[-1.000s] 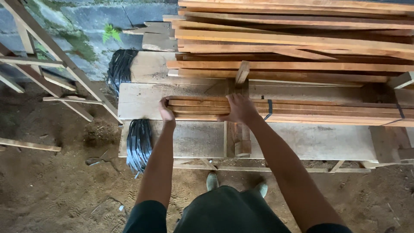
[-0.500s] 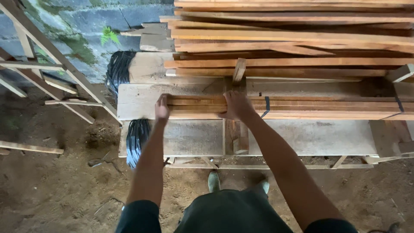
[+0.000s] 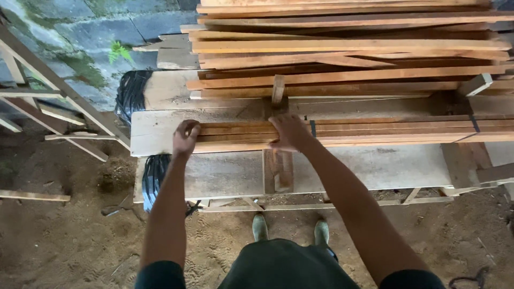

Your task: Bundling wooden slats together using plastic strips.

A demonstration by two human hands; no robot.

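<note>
A bundle of long reddish wooden slats (image 3: 385, 131), tied with black straps (image 3: 312, 128), lies lengthwise on a workbench of wide grey planks (image 3: 375, 168). My left hand (image 3: 185, 138) cups the bundle's left end, fingers curled against the slat ends. My right hand (image 3: 289, 132) lies on top of the bundle just left of the nearest strap, fingers draped over the far edge. A second strap (image 3: 474, 123) crosses the bundle far right.
A tall stack of loose planks (image 3: 348, 48) fills the back of the bench. Coils of black strapping (image 3: 130, 93) hang at the bench's left end. A wooden frame (image 3: 59, 107) leans at left before a mossy stone wall (image 3: 80, 27). Underfoot is a sawdust-covered dirt floor (image 3: 64, 241).
Both hands stay on the bundle. My left hand has settled more fully over the slat ends. The view has drifted, so everything sits slightly further left and lower.
</note>
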